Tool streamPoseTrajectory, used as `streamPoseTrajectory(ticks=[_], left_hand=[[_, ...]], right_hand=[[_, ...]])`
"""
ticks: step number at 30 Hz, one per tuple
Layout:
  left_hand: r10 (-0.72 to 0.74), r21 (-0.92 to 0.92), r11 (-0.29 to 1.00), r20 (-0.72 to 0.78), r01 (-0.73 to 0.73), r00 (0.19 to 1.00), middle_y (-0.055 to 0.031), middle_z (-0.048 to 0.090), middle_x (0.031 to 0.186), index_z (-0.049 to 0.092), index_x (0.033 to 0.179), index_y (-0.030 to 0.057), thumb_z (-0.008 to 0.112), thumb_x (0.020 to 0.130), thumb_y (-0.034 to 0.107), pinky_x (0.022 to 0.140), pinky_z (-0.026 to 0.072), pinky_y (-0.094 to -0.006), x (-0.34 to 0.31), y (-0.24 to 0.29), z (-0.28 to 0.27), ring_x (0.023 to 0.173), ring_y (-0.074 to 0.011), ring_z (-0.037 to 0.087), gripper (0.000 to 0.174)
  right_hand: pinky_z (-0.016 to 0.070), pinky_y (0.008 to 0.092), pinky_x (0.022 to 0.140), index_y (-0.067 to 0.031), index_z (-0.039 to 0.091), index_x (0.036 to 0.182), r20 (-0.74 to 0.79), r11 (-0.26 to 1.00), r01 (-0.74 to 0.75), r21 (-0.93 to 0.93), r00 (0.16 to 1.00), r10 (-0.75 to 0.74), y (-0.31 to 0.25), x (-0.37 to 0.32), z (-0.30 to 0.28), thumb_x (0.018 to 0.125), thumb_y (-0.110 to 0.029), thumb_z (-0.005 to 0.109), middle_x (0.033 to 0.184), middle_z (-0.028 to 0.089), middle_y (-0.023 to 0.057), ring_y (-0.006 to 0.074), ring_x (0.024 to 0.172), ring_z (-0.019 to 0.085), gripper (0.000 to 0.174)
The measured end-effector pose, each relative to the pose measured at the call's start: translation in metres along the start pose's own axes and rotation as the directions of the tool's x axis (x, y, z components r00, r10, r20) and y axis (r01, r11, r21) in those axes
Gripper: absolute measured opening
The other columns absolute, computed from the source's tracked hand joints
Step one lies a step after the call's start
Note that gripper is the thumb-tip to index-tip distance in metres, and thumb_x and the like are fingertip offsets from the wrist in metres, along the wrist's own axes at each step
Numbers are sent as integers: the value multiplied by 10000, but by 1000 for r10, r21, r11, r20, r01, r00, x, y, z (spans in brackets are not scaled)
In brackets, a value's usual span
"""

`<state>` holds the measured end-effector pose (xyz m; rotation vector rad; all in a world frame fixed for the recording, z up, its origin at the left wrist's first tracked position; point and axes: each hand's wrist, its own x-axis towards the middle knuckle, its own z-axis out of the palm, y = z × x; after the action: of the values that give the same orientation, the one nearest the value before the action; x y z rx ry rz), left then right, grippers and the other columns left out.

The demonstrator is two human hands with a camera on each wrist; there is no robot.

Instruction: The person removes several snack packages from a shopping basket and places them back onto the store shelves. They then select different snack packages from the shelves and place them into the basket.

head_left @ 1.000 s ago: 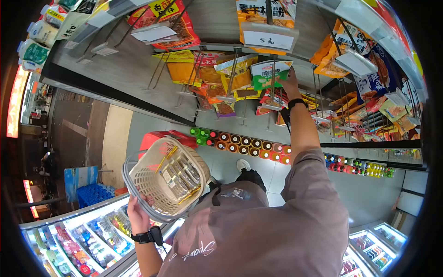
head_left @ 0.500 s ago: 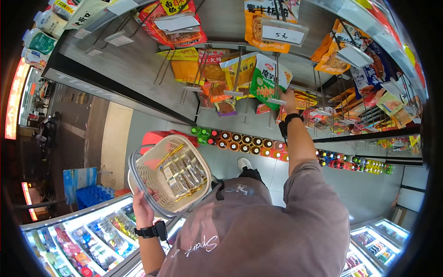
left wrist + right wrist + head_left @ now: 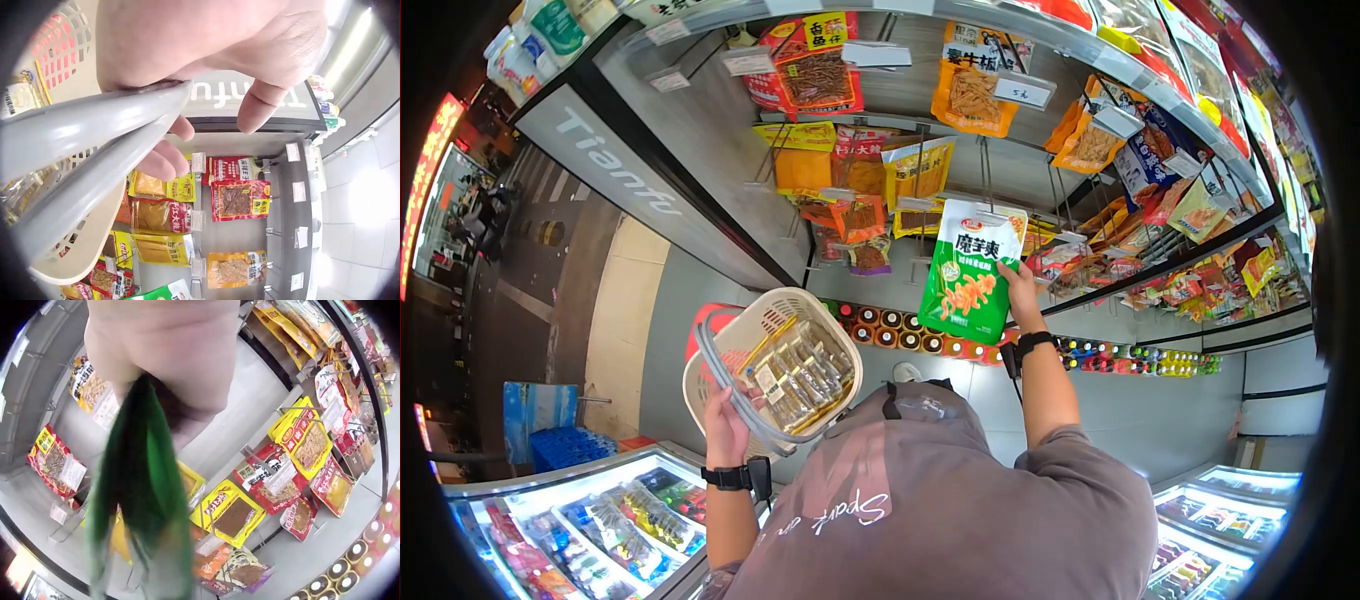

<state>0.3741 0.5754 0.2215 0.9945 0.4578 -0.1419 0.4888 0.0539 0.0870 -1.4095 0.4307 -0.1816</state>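
Note:
My left hand [image 3: 725, 425] grips the grey handles [image 3: 94, 134] of a beige plastic basket [image 3: 762, 312]. Several clear packets [image 3: 795, 372] with dark contents lie inside it. On the other side, my right hand [image 3: 1024, 293] pinches a green and white snack bag [image 3: 972, 280] by its side edge, thumb over the front. The bag hangs in front of the rack, its printed face up toward the head camera. From the right wrist, green layers [image 3: 140, 462] show edge-on below the hand, and the fingertips are hidden behind them.
Snack bags hang from metal hooks on the rack ahead, among them a red bag [image 3: 815, 75] and an orange bag [image 3: 978, 85]. Rows of bottles [image 3: 890, 335] stand on the floor under it. Lit display freezers [image 3: 615, 525] stand at lower left and right.
My right hand has drawn the green snack bag off the rack, down and toward my body. The left hand still carries the basket, now shifted slightly right. The head view has turned.

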Motion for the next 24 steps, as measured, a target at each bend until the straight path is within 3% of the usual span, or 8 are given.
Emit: streamPoseTrajectory(ticks=[2,9,13,15,17,20,24], left_hand=[[-2,-14,1000,13,2,1000,-67,558,861,457,1186,93,529,863,205,763,491,-402,4,1,0,858,-259,583,349],[-19,-32,999,94,22,995,-71,562,890,424,1238,78,526,860,198,776,513,-414,24,7,-19,877,-257,605,410],[-50,-26,998,200,56,978,-78,550,904,371,1298,75,539,854,156,782,520,-409,30,14,-21,882,-268,610,482],[-67,-27,997,230,75,971,-81,551,904,367,1299,74,542,851,147,780,522,-406,31,14,-21,881,-268,612,486],[-49,26,999,253,44,966,-92,554,910,375,1310,64,525,859,193,778,514,-393,32,13,-20,880,-257,608,493],[-58,3,998,292,60,955,-96,560,928,369,1310,53,525,857,196,782,511,-388,36,13,-19,885,-256,605,500],[-42,0,999,319,44,947,-89,564,937,373,1306,55,527,854,194,791,509,-384,34,18,-10,887,-251,606,498]], right_hand=[[462,257,711,-16,613,962,11,981,-89,170,996,88,-10,-21,2,881,-124,609,890,648,26,118,784,600,136],[494,267,666,-13,602,962,9,980,-197,37,980,197,-32,-68,14,873,-110,599,879,652,50,137,738,622,132],[524,288,726,3,598,1001,112,946,-324,-22,939,325,-39,-90,40,879,-111,590,917,660,71,159,784,644,167],[530,297,743,14,589,1028,140,941,-338,-35,930,339,-55,-104,75,880,-111,591,958,660,81,170,816,649,194],[527,312,767,21,580,1057,216,918,-385,94,908,358,-65,-116,119,880,-102,594,984,660,84,183,853,645,216],[505,358,852,12,552,1133,379,909,-396,130,867,324,-44,-126,184,878,-79,579,1071,643,96,209,947,626,273],[429,427,976,-2,475,1255,611,781,-588,212,703,364,-12,-156,270,896,-12,507,1242,553,114,256,1123,540,360]])
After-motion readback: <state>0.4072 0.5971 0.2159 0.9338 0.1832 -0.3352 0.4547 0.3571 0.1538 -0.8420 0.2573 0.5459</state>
